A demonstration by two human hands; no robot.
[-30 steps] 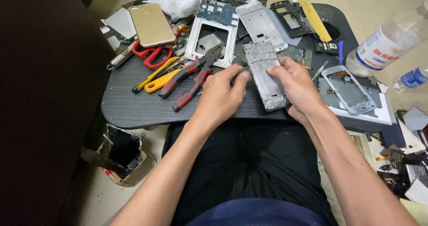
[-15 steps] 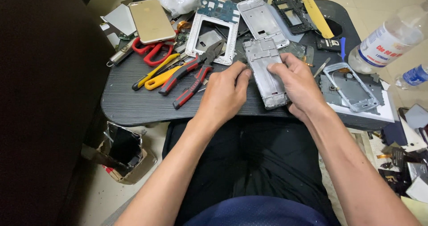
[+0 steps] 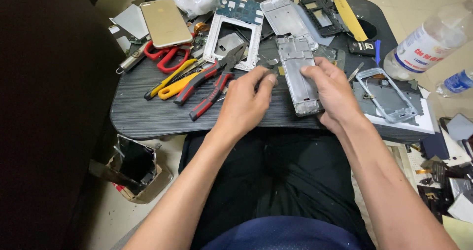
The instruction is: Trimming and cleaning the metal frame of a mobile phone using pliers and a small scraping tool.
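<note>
A bare silver metal phone frame (image 3: 297, 65) lies lengthwise on the dark table (image 3: 148, 118), in front of me. My right hand (image 3: 334, 91) grips its right side, thumb pressed on its face. My left hand (image 3: 245, 101) rests just left of the frame with its fingers curled together. Its fingertips are beside the frame's left edge, and I see nothing between them. Red-and-black pliers (image 3: 212, 81) lie right by my left hand.
Further back lie a gold phone (image 3: 166, 22), red scissors (image 3: 165, 57), yellow-handled tools (image 3: 172, 85), a white frame with a circuit board (image 3: 231, 30) and more phone frames. A silver bezel (image 3: 387, 94) and plastic bottle (image 3: 427, 43) are at the right. An open box (image 3: 135, 168) sits on the floor at the left.
My left hand has slid a little left, off the frame's edge. My right thumb has moved onto the frame's face. The frame stays in place.
</note>
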